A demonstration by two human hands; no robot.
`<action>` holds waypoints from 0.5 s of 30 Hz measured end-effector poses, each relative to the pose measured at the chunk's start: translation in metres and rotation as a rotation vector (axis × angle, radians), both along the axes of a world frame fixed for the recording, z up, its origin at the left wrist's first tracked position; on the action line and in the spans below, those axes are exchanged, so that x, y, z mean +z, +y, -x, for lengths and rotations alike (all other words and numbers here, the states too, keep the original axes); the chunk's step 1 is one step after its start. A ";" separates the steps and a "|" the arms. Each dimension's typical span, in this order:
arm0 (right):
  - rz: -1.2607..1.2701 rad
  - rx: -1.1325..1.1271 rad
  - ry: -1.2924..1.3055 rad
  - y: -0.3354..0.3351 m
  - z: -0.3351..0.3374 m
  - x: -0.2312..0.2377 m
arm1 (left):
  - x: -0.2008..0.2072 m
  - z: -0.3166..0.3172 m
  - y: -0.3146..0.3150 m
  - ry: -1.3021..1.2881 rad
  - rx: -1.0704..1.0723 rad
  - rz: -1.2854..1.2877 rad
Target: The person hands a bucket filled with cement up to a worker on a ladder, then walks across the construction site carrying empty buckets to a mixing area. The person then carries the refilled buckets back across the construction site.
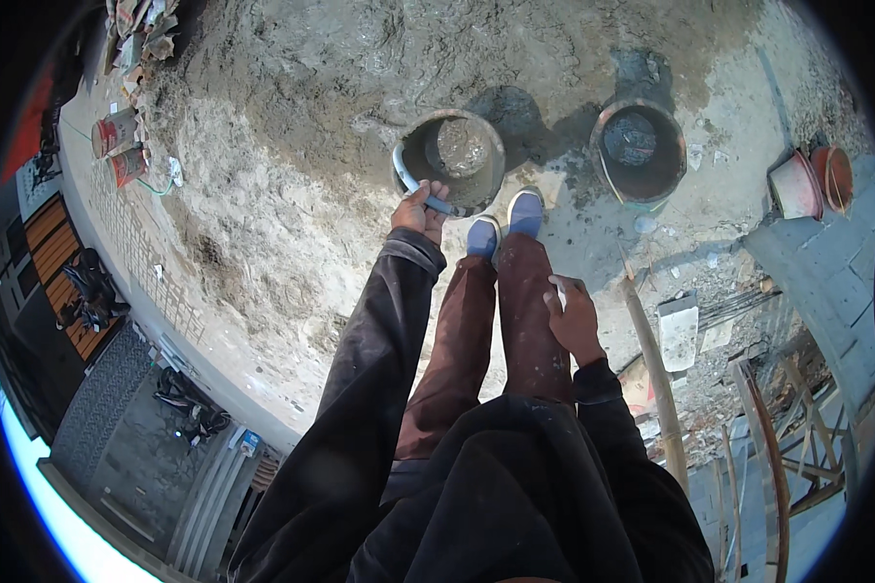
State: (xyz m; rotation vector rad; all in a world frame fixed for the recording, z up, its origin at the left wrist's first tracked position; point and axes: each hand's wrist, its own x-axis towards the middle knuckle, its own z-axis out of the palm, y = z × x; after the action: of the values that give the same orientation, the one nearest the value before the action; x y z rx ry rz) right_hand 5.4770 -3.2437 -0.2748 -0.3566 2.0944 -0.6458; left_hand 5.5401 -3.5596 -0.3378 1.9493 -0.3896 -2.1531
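Note:
My left hand is closed around a curved grey-blue tube, which lies along the near left rim of a dark bucket and looks like its handle. Inside that bucket is a patch of wet, grey material. My right hand hangs in front of my right thigh, thumb and fingers apart; I see nothing gripped in it. A small whitish patch shows at its fingertips, too small to name. To the right, a second dark bucket also has something grey and wet at its bottom.
Wet mud spreads beyond the buckets. A pale bucket and a reddish bucket stand at the far right. A wooden pole and a concrete block lie right of my legs. Red containers are at the left.

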 end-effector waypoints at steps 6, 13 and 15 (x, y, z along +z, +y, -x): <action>0.093 0.023 0.220 -0.061 -0.034 0.046 | -0.031 0.082 -0.022 0.132 -0.012 0.050; -0.013 0.041 0.288 -0.062 -0.037 0.026 | -0.123 0.057 -0.049 -0.277 -0.411 -0.055; 0.039 -0.043 0.263 -0.061 -0.041 0.027 | -0.115 0.023 -0.037 -0.558 -0.870 0.188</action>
State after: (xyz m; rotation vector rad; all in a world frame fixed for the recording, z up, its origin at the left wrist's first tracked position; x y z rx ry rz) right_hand 5.5176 -3.3044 -0.2478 -0.4390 2.3471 -0.6962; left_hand 5.5171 -3.5969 -0.4533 2.5180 -1.7304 -1.7477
